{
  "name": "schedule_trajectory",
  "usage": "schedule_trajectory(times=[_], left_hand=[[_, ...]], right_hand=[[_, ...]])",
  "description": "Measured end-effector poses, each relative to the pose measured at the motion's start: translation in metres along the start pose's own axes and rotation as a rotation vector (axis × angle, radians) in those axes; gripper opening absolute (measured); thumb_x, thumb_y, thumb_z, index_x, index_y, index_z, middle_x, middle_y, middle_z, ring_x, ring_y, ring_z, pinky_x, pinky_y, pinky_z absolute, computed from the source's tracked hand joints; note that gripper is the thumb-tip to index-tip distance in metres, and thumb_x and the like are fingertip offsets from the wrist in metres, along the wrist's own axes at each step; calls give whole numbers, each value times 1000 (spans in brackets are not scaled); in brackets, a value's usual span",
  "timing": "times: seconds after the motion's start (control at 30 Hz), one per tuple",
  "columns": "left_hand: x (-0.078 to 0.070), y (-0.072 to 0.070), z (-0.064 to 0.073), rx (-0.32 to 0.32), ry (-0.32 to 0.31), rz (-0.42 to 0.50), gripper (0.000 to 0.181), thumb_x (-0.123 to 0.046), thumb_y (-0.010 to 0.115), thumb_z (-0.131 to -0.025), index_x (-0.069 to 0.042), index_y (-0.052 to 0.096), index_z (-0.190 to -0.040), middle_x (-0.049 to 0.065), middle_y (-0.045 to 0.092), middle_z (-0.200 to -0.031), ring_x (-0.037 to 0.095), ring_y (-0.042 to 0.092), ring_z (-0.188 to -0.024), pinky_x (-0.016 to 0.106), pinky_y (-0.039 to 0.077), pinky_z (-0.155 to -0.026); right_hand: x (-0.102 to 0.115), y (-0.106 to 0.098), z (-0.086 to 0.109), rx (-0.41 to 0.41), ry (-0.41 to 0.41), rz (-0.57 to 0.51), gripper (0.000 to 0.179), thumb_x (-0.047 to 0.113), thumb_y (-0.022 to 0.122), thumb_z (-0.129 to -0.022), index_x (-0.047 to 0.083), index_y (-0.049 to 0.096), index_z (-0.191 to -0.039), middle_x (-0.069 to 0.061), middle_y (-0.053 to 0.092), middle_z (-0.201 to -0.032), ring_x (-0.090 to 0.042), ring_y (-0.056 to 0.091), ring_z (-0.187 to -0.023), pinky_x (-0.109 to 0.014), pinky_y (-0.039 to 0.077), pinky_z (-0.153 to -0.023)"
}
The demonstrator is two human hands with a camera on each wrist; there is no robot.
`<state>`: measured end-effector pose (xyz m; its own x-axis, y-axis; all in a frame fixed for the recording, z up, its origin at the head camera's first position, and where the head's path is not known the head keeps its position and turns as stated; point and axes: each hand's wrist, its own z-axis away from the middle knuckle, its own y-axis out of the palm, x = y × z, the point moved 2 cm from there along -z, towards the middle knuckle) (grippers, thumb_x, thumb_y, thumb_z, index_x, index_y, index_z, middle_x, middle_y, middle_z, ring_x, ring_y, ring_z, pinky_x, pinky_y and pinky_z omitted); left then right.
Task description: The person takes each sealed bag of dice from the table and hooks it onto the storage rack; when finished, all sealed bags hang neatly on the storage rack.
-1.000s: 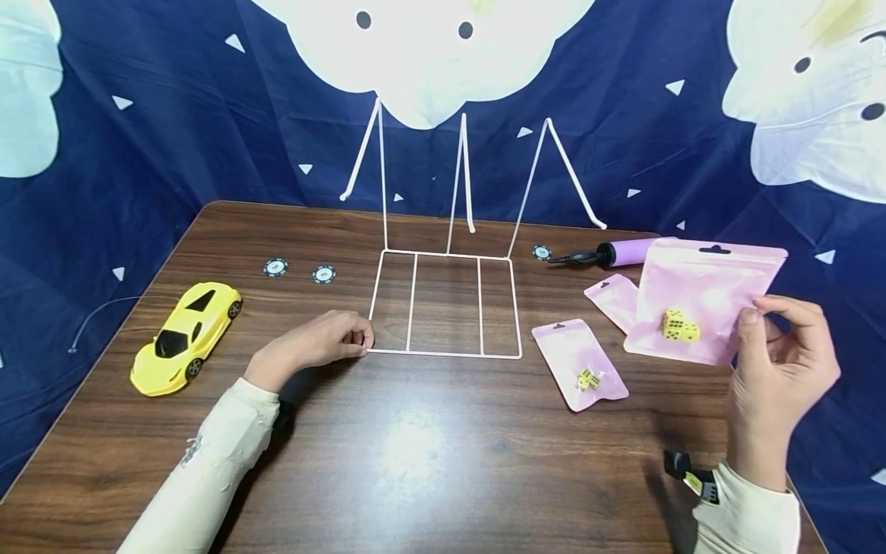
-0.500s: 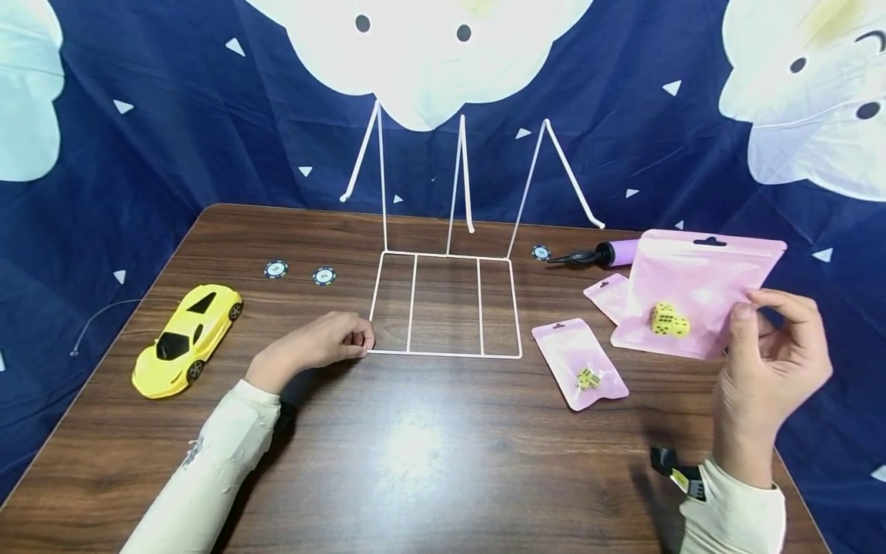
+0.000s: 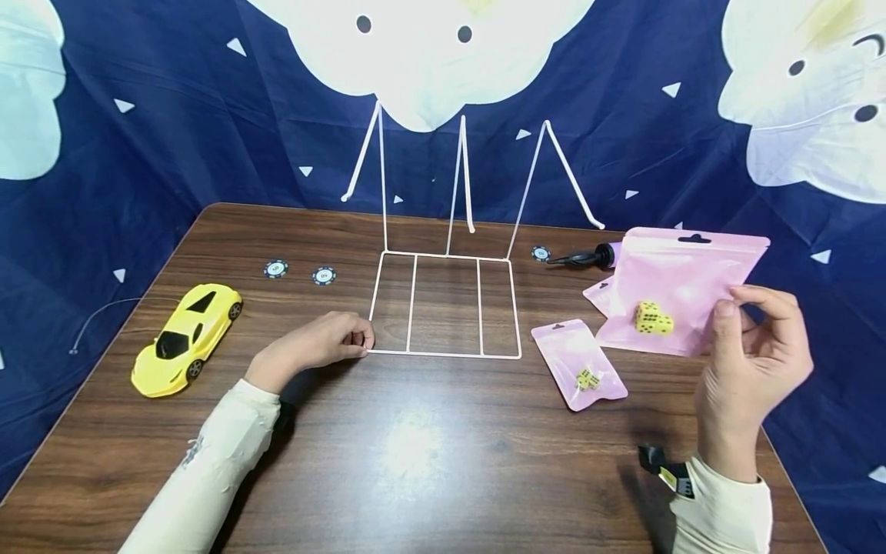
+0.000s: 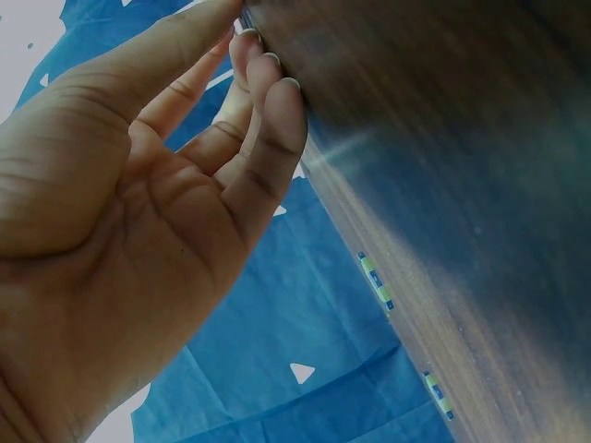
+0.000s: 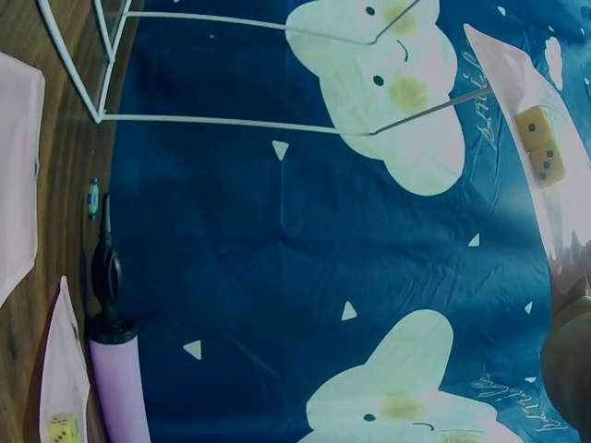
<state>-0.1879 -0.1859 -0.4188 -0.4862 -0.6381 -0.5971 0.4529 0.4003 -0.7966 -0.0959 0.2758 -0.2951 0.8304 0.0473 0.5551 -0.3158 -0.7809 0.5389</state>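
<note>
A pink zip pouch (image 3: 681,285) with yellow dice (image 3: 654,318) showing in it is pinched by its right edge between the thumb and forefinger of my right hand (image 3: 754,365), raised over the table's right side. In the right wrist view the pouch (image 5: 554,217) hangs at the far right. My left hand (image 3: 325,338) pinches the front left corner of a white wire rack (image 3: 450,355) standing on the table. Three bent arms rise from the rack's back. Another pink pouch (image 3: 567,346) with yellow dice lies right of the rack, and a third pouch (image 3: 601,295) is partly hidden behind the raised one.
A yellow toy car (image 3: 187,338) stands at the left. Two poker chips (image 3: 275,268) lie left of the rack and another chip (image 3: 541,253) right of it. A purple hand pump (image 5: 118,378) lies at the back right. A blue curtain (image 3: 298,115) hangs behind the table.
My right hand has moved left with the pouch, covering more of the pump and the third pouch. The left hand stays at the rack's corner.
</note>
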Motion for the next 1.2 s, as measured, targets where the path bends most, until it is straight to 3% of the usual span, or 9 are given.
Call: schedule_trajectory(times=[0.37,0.73,0.83,1.0,1.2], left_hand=[[2,1,1,-9,-6,-10,20,1,76,-96,-14,67,-88,-4,57,-82,11,52,-77,32,46,-72],[2,-1,-1,-19,17,-23,20,3,76,-96,-13,67,-89,-4,58,-82,11,52,-77,32,47,-72],[1,-2,-2,-18,18,-27,20,2,76,-96,-14,67,-88,-5,57,-81,10,52,-77,31,47,-72],[0,0,0,-4,18,-13,20,1,76,-97,-14,67,-88,-5,57,-81,10,52,-76,30,46,-70],[0,1,1,-14,5,-12,19,-1,77,-97,-15,67,-89,-4,57,-82,11,51,-78,31,45,-72]], right_hand=[[-4,16,7,48,-27,25,29,-13,84,-81,-27,64,-96,-19,67,-93,-23,61,-92,-19,57,-75],[-10,20,8,104,4,58,27,-12,83,-85,-26,66,-99,-17,69,-96,-20,62,-87,-16,57,-69],[-10,22,9,104,5,51,25,-14,81,-85,-27,65,-99,-18,68,-96,-20,61,-87,-15,55,-66],[-10,25,16,118,2,25,23,-16,79,-85,-28,64,-97,-18,68,-96,-22,62,-90,-17,57,-72],[-13,32,22,151,-6,4,20,-15,77,-86,-27,63,-96,-18,67,-97,-19,62,-83,-16,53,-68]])
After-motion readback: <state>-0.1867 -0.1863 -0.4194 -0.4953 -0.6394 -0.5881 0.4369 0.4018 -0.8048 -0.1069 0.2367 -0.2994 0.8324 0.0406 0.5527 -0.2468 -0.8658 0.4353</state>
